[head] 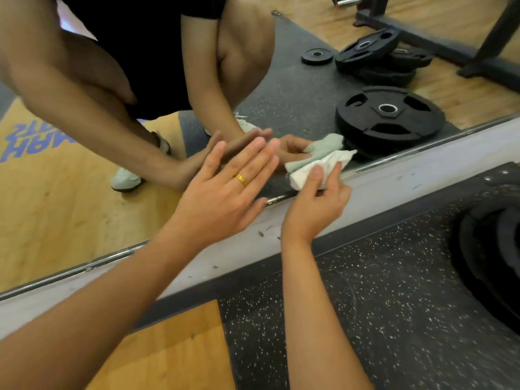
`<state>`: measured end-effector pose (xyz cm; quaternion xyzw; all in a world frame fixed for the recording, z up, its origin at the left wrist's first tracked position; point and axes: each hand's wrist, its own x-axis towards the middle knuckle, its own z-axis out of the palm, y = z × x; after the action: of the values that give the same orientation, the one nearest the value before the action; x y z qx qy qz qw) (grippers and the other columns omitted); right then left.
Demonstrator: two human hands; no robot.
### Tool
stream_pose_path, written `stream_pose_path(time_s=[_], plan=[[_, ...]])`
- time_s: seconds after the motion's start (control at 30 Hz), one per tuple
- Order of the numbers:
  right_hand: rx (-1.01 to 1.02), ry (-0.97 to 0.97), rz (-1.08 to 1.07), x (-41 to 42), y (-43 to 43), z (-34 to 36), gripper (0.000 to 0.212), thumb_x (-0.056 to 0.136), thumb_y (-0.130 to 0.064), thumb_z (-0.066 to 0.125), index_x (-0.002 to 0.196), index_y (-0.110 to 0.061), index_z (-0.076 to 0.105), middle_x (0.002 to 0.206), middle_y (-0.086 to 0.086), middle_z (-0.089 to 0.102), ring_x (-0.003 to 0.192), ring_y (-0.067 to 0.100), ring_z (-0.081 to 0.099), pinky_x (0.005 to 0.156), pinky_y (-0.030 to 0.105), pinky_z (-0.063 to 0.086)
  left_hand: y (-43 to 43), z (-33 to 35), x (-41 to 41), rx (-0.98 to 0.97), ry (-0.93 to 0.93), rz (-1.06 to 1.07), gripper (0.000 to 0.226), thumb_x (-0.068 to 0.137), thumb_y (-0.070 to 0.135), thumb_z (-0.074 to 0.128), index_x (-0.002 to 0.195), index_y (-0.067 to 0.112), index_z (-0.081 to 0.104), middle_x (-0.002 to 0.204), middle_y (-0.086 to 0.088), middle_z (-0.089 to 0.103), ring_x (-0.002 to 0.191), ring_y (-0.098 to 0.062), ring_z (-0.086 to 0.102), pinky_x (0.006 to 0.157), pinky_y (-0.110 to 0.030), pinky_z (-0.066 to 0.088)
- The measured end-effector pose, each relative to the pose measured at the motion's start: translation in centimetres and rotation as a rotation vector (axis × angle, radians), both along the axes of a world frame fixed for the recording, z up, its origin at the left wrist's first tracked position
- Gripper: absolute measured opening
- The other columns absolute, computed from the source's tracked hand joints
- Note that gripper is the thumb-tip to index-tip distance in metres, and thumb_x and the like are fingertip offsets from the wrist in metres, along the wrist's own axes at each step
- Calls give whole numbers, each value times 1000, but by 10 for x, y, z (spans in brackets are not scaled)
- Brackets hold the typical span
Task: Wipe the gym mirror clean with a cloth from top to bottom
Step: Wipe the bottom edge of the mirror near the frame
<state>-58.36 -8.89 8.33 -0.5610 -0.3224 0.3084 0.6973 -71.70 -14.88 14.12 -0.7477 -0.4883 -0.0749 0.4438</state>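
Observation:
The gym mirror (pixel 295 108) fills the upper part of the view, and its bottom edge runs diagonally above a grey ledge (pixel 422 175). My right hand (pixel 315 209) pinches a crumpled white cloth (pixel 323 164) against the glass at the mirror's bottom edge. The cloth's reflection shows pale green just above it. My left hand (pixel 222 192), with a gold ring on one finger, lies flat with straight fingers on the lower glass, left of the cloth. A crouching person's reflection fills the mirror's left side.
Black weight plates (pixel 495 266) lie on the speckled rubber floor at the right, and their reflection (pixel 391 114) appears in the mirror. A wooden floor panel (pixel 168 347) sits bottom centre. A rack base is reflected at the top right.

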Motion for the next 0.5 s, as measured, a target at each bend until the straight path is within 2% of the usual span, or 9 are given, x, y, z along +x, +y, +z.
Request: stream_pose_path(time_s=[0.07, 0.13, 0.17, 0.27, 0.4, 0.5], plan=[[-35, 0, 14, 3, -4, -11, 44, 105, -26, 59, 147, -12, 55, 107, 3, 49, 91, 10, 57, 80, 5, 42, 3, -3, -9, 40, 143, 25, 66, 105, 38, 41, 160, 4, 28, 169, -11, 23, 155, -25, 23, 125, -51, 7], [-61, -26, 52, 10, -5, -18, 44, 105, -23, 60, 147, -12, 55, 107, 3, 48, 89, 4, 54, 77, 0, 39, 4, -2, -9, 82, 216, 53, 64, 105, 34, 38, 161, 3, 26, 169, -12, 22, 156, -26, 22, 124, -53, 11], [-66, -38, 57, 16, -5, -18, 44, 104, -23, 60, 147, -13, 56, 107, 2, 48, 89, 7, 55, 78, 1, 41, 4, -2, -7, 91, 214, 54, 63, 105, 31, 39, 160, 3, 28, 168, -12, 23, 155, -26, 24, 124, -54, 13], [-44, -17, -43, 36, 8, -1, 45, 103, -25, 62, 147, -17, 56, 110, 1, 50, 96, 15, 58, 86, 17, 49, 4, -1, -3, 77, 174, 33, 61, 103, 27, 41, 158, 4, 33, 168, -12, 25, 155, -26, 25, 125, -53, 9], [30, -22, -64, 34, 27, 22, 45, 102, -27, 62, 147, -21, 57, 112, -1, 53, 100, 12, 60, 80, 7, 46, 4, 0, -7, 41, 140, -18, 62, 102, 28, 41, 159, 3, 32, 168, -13, 23, 156, -27, 23, 126, -53, 6], [32, -42, -52, 30, 30, 19, 45, 104, -31, 58, 149, -24, 54, 113, 1, 53, 101, 13, 61, 84, 13, 49, 4, 1, -8, 19, 113, -36, 63, 101, 28, 41, 158, 2, 33, 169, -14, 21, 156, -27, 21, 126, -52, 7]])
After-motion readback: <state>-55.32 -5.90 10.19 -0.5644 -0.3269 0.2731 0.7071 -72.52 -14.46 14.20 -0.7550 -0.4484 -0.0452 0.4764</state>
